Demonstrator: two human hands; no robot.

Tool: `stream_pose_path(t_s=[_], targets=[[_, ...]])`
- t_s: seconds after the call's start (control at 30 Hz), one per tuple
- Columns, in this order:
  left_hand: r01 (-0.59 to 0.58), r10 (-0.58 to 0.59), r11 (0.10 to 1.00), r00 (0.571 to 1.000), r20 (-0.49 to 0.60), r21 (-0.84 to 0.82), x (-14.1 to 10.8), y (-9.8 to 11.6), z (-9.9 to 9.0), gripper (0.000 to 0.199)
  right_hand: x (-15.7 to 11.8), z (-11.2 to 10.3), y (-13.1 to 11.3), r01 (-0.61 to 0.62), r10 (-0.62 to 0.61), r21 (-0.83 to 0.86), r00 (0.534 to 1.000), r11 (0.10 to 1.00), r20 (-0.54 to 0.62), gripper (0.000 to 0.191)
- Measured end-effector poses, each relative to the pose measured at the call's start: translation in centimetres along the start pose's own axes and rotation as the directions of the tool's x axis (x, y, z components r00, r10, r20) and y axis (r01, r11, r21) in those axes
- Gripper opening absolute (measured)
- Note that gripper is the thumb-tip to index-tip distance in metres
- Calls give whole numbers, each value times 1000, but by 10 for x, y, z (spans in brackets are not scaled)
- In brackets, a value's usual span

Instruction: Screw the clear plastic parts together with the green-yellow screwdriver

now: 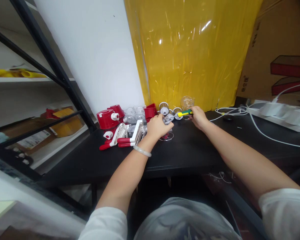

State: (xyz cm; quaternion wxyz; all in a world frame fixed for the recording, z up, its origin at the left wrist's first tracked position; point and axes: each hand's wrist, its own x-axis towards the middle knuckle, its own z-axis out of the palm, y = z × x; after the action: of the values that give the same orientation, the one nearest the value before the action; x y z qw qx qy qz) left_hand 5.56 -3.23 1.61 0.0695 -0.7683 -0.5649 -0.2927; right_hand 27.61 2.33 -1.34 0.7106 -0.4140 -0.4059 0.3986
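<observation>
A screwdriver (185, 113) with a yellow and green handle lies in my right hand (199, 117), whose fingers are closed around the handle's end. Its shaft points left toward my left hand (158, 127). My left fingers are closed on a small clear or greyish part (167, 120), mostly hidden by the hand, and the screwdriver tip meets this part or is very near it. Just under my left hand, a clear round piece (168, 136) with something red inside rests on the table. Behind the hands lie several drum-like cylinders (164, 109) and a clear cup (187, 101).
On the black table (190, 150), red housings (107, 120), a red box-like part (150, 111) and white levers with red grips (118, 136) crowd the left. White cables (252, 121) and a power strip (277, 113) lie right. Yellow film (190, 56) stands behind; shelving (62, 76) flanks the left.
</observation>
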Motion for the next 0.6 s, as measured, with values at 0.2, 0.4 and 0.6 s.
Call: stream_pose_path(t_s=[0.2, 0.4, 0.6], targets=[[-1, 1, 1000, 1000, 8, -10, -1, 2, -2, 46, -4, 0, -7, -83, 76, 111, 995, 990, 59, 16], [5, -5, 1000, 1000, 6, -6, -1, 2, -1, 48, 1, -1, 0, 53, -68, -186, 995, 981, -74, 38], [-2, 2, 1000, 1000, 5, 2, -1, 1, -2, 46, -5, 3, -5, -30, 31, 8, 998, 1000, -54, 19]])
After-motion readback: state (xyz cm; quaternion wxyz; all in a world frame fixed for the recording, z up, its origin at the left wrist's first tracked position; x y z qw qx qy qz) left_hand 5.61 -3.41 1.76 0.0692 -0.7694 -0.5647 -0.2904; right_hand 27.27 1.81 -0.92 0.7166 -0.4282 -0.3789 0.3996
